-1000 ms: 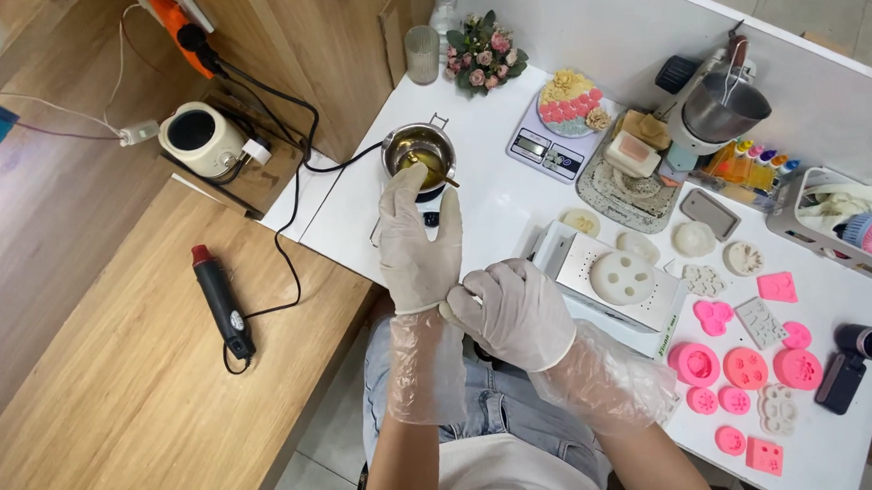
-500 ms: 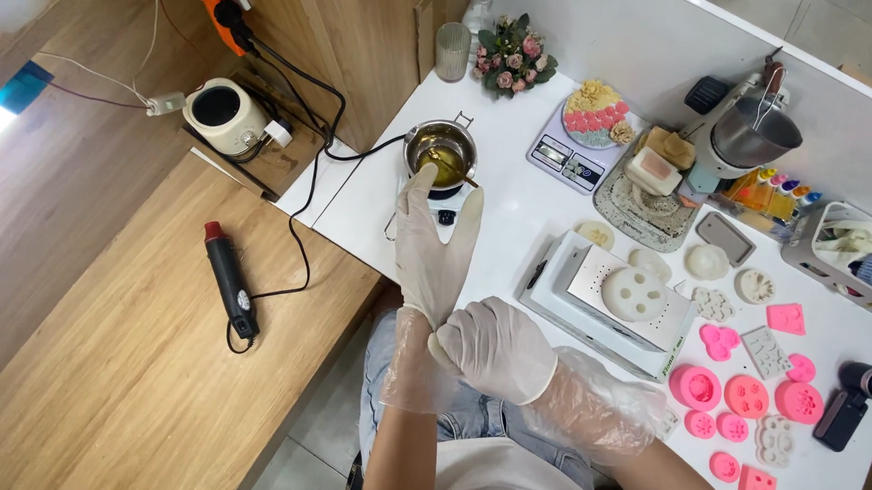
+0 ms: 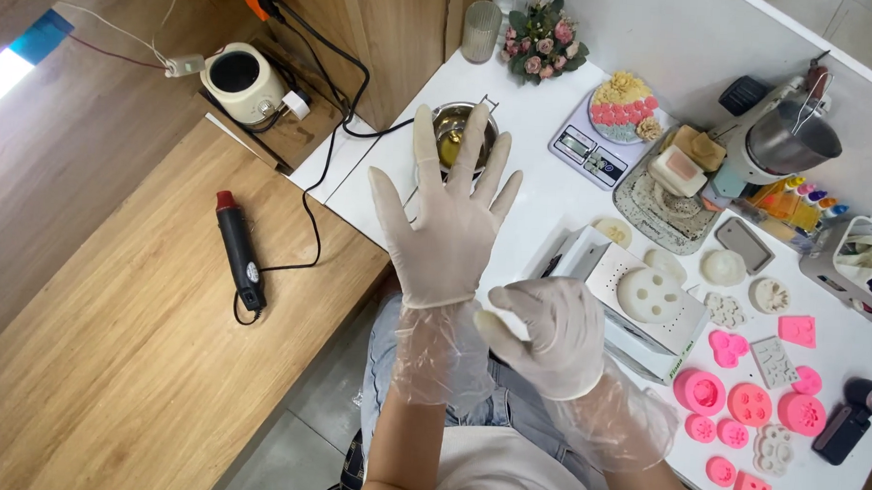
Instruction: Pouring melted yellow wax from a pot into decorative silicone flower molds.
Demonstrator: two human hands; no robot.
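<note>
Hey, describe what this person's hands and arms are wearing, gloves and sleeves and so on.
Both the left hand and the right hand wear snug, off-white, rubbery gloves ending at the wrist. Under each, a thin, crinkly, see-through plastic sleeve runs on up the forearm. No markings or jewellery show.

Matt latex gloves [image 3: 447, 226], shiny metal pot [image 3: 458, 133], wooden bench [image 3: 138, 340]

I saw a white worktable [image 3: 556, 196] set against a white wall [image 3: 681, 30], a wooden bench [image 3: 108, 358] beside it, grey tiled floor [image 3: 290, 454] below, bright light at left.
</note>
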